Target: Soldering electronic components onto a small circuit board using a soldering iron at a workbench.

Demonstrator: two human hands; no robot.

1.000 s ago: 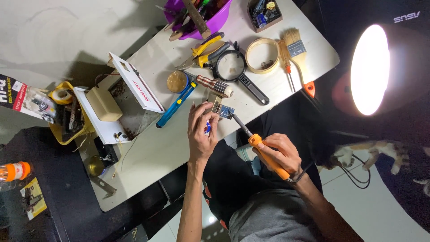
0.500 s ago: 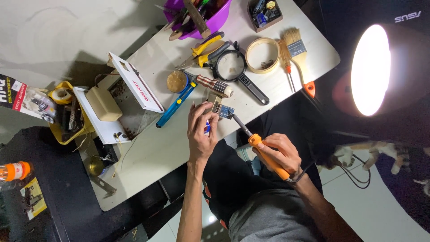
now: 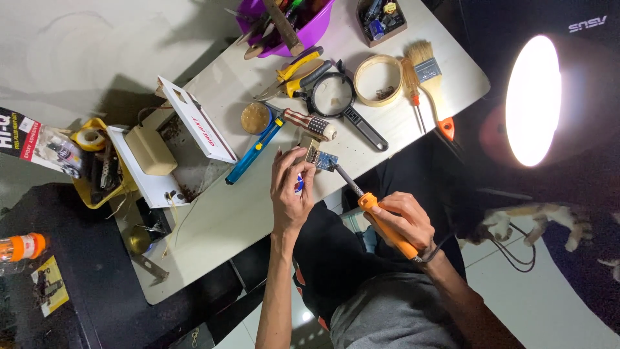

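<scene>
At the near edge of the white surface [image 3: 213, 223], the left hand [image 3: 290, 194] pinches one small blue circuit board [image 3: 321, 159], while the right hand [image 3: 403, 220] is closed around one orange-handled soldering iron [image 3: 378, 216], tip at the board. Beyond lie one magnifying glass [image 3: 336, 97], one paintbrush [image 3: 429, 74], one blue desoldering pump [image 3: 255, 152] and one purple bowl [image 3: 290, 26]. Pale floor surrounds.

Circuit board [image 3: 321, 158] at left hand [image 3: 290, 194] fingertips, on table [image 3: 226, 220] edge. Soldering iron [image 3: 378, 216] in right hand [image 3: 403, 220], tip touching board from the right. Beyond left hand: desoldering pump [image 3: 255, 150], round tin [image 3: 255, 118], striped-handle tool [image 3: 310, 123]. Further out: magnifier [image 3: 336, 97], pliers [image 3: 294, 68], bowl [image 3: 284, 26] w/ tools. Tape ring [image 3: 379, 79] & brush [image 3: 429, 74] beyond right hand. Open box [image 3: 174, 152] left of left hand.
</scene>
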